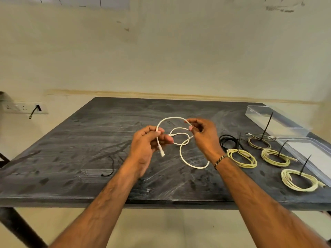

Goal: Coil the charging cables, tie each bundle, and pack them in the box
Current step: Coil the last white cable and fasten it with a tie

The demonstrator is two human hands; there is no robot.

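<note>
Both forearms reach over the bench [71,136], where a white cable [186,154] is pinched near its plug by the left hand [148,142] and farther along by the right hand [204,135], so coiling looks barely started; next, even loops probably get gathered.
</note>
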